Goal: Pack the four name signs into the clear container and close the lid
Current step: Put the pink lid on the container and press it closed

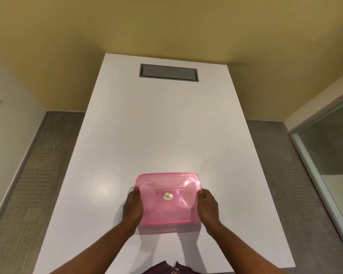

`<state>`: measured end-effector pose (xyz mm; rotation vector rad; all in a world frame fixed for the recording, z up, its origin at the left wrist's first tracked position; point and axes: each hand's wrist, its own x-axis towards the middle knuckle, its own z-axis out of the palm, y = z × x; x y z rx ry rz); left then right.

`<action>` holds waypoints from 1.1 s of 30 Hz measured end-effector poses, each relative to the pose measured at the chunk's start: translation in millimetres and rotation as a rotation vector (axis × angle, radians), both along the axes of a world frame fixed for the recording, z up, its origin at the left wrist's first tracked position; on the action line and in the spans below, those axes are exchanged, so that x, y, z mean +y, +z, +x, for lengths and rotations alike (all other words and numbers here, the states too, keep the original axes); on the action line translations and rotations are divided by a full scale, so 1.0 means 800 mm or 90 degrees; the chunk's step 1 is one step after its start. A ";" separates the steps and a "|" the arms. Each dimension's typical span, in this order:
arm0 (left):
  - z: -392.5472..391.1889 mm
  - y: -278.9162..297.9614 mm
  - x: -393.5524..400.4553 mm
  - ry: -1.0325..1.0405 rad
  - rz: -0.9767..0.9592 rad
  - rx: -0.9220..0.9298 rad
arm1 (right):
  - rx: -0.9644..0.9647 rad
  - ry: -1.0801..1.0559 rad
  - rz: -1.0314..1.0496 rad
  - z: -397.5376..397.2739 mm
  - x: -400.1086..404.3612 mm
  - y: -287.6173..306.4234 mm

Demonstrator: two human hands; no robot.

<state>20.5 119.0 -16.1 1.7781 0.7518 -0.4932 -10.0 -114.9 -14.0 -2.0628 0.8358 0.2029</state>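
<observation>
Container with pink lid on white table, lid on, clasped at its sides between left hand and right hand.

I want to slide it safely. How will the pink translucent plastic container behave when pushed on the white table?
The pink translucent plastic container looks low and wide, so it probably will not tip. On the glossy white table it likely slides easily. Its thin walls may flex where the left hand and right hand hold it.
</observation>
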 end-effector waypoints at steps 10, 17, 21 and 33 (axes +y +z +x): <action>0.115 -0.003 -0.011 -0.040 -0.033 -0.039 | -0.005 -0.027 0.051 0.113 -0.015 0.014; 0.136 -0.003 -0.013 -0.081 -0.013 -0.035 | 0.007 -0.014 0.071 0.142 -0.015 0.010; 0.134 -0.003 -0.011 -0.100 -0.008 -0.041 | 0.025 -0.022 0.089 0.140 -0.014 0.005; 0.132 0.014 -0.008 -0.285 0.173 -0.076 | 0.115 0.047 -0.002 0.149 -0.020 0.020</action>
